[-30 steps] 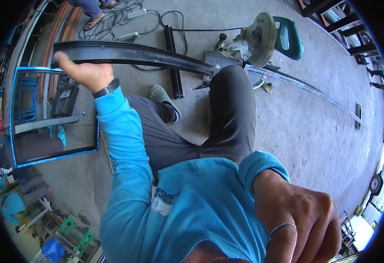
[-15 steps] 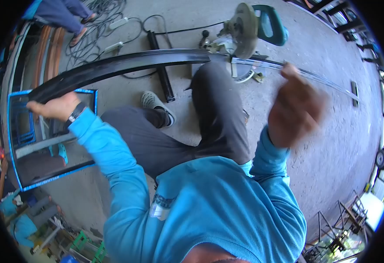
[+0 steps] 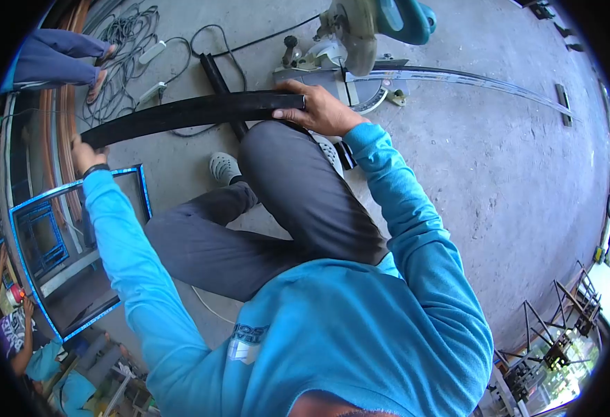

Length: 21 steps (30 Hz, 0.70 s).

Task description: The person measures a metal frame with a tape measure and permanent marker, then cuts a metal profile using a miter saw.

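A long black profile bar [image 3: 197, 113] stretches across in front of my knees, slightly bowed by the lens. My left hand [image 3: 86, 154] is closed round its far left end, the fingers partly hidden. At the bar's right end, my right hand [image 3: 326, 111] grips it with the thumb on the near side and the fingers over the far side. Just beyond my right hand stands a miter saw [image 3: 354, 38] with a teal handle, its round guard raised above the base. A thin silvery strip [image 3: 465, 78] runs from the saw's base out to the right.
A black support piece [image 3: 216, 80] lies on the floor beneath the bar. Tangled cables [image 3: 127, 38] and power strips [image 3: 153, 52] lie at the upper left. A blue-edged frame [image 3: 145, 194] is at the left, near brown profiles [image 3: 58, 132]. Other people [image 3: 61, 52] are at the left.
My right hand has come from the right onto the bar's right end. The bar's right end now sits left of the saw blade, apart from it. The view has shifted.
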Each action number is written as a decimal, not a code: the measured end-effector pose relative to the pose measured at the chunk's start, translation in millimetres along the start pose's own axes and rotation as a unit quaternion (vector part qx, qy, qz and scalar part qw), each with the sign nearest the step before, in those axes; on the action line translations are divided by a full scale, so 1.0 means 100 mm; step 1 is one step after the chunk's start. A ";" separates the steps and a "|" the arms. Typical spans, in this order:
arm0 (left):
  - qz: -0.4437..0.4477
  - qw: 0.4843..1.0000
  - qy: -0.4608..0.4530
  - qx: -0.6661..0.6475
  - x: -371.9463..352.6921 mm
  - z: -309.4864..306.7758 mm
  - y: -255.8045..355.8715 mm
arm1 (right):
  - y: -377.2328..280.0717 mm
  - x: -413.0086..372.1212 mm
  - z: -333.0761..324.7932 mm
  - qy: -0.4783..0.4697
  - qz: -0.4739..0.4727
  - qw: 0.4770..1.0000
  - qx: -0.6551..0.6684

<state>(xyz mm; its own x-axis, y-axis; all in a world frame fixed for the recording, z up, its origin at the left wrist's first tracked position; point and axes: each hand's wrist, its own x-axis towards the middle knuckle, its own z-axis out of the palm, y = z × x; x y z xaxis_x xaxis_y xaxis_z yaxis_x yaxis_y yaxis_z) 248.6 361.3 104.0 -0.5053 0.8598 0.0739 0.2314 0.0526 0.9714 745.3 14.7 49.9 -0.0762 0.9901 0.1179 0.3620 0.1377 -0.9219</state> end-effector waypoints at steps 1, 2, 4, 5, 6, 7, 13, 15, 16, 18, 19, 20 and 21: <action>0.093 0.973 0.120 0.173 -0.09 0.12 -0.08 | 0.09 0.04 0.04 0.003 0.007 1.000 0.026; 0.313 0.835 0.220 0.396 -0.20 0.22 -0.23 | 0.19 0.06 0.11 0.007 0.016 0.999 0.052; 0.513 0.814 -0.093 0.254 -1.16 0.67 0.07 | 0.40 0.07 0.21 0.013 0.037 0.995 0.097; 0.504 0.766 -0.321 0.236 -1.45 0.88 0.07 | 0.51 0.06 0.26 0.001 0.059 0.992 0.107; 0.466 0.664 -0.504 0.297 -1.93 1.02 0.29 | 0.61 0.05 0.32 -0.008 0.083 0.990 0.117; 0.442 0.598 -0.582 0.328 -2.20 1.17 0.18 | 0.68 0.05 0.34 -0.017 0.105 0.986 0.126; 0.145 0.484 -0.743 0.438 -2.58 1.77 -0.62 | 1.14 -0.25 0.13 0.016 0.218 0.961 0.169; 0.199 0.521 -0.685 0.468 -2.52 1.81 -0.99 | 1.58 -0.58 0.18 0.145 0.255 0.940 0.174; 0.202 0.517 -0.670 0.493 -2.49 1.86 -1.03 | 1.89 -0.79 0.24 0.196 0.298 0.918 0.173; 0.204 0.510 -0.633 0.545 -2.44 1.89 -1.06 | 2.23 -1.28 0.40 0.153 0.401 0.903 0.000; 0.198 0.512 -0.639 0.538 -2.42 1.93 -1.11 | 2.53 -1.60 0.62 0.107 0.398 0.908 -0.069; 0.193 0.512 -0.646 0.531 -2.40 1.97 -1.18 | 2.70 -1.81 0.82 0.063 0.393 0.907 -0.138; 0.189 0.512 -0.654 0.524 -2.39 2.01 -1.24 | 2.49 -1.79 0.91 0.079 0.382 0.904 -0.174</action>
<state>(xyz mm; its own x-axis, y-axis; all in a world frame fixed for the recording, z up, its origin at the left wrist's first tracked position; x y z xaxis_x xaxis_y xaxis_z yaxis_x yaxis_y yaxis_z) 507.6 250.9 -79.8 0.5698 0.4786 -0.6680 0.7728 -0.5885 0.2376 764.5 -131.0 -234.8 0.4435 0.7875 -0.4279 0.5251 -0.6152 -0.5880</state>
